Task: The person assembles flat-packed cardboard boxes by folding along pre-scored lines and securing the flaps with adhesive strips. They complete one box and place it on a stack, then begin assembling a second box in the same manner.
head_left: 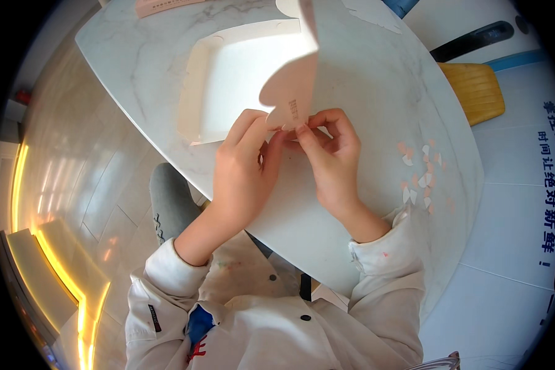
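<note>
A cardboard box [194, 92], pale pink outside and white inside, lies open on the marble-patterned table [376, 86]. One side, the scalloped lid flap [291, 89], stands up along its right. At the box's near right corner, my left hand [243, 166] pinches the lower edge of the cardboard. Just to the right, my right hand [334, 157] grips the same corner between thumb and bent fingers. The fingertips of both hands nearly meet there, and they partly hide the corner's folds.
Small pink and white paper scraps [424, 179] are scattered on the right of the table. A pink box [163, 6] sits at the far left edge, and a flat white cut sheet [371, 13] at the far side. Beyond the right edge is a wooden board [473, 92].
</note>
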Demonstrator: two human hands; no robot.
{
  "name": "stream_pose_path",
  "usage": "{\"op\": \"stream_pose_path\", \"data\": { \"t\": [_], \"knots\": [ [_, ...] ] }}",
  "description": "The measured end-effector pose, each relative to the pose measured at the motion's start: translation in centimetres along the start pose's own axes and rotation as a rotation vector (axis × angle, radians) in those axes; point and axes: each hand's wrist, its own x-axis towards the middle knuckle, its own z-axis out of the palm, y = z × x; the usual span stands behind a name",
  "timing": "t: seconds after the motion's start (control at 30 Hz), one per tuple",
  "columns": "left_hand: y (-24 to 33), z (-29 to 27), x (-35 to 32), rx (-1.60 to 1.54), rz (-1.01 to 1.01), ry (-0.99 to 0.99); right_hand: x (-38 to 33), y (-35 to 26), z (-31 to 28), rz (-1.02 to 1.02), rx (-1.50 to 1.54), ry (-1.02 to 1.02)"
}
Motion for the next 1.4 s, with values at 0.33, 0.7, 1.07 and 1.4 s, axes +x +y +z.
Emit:
{"op": "stream_pose_path", "data": {
  "t": [0.33, 0.7, 1.07, 1.4],
  "knots": [
    [1.0, -1.4, 1.3, -0.159, -0.135, -0.021, -0.4, -0.5, 0.4, -0.175, -0.097, -0.064],
    [1.3, -2.4, 2.0, -0.223, -0.199, -0.104, -0.4, -0.7, 0.1, -0.216, -0.046, -0.088],
    [0.7, -2.6, 1.4, -0.250, -0.057, -0.194, -0.1, -1.3, -0.2, -0.259, -0.128, -0.069],
    [1.5, -1.8, 1.8, -0.280, -0.245, -0.056, -0.2, -1.0, -0.2, -0.269, -0.160, -0.069]
  ]
}}
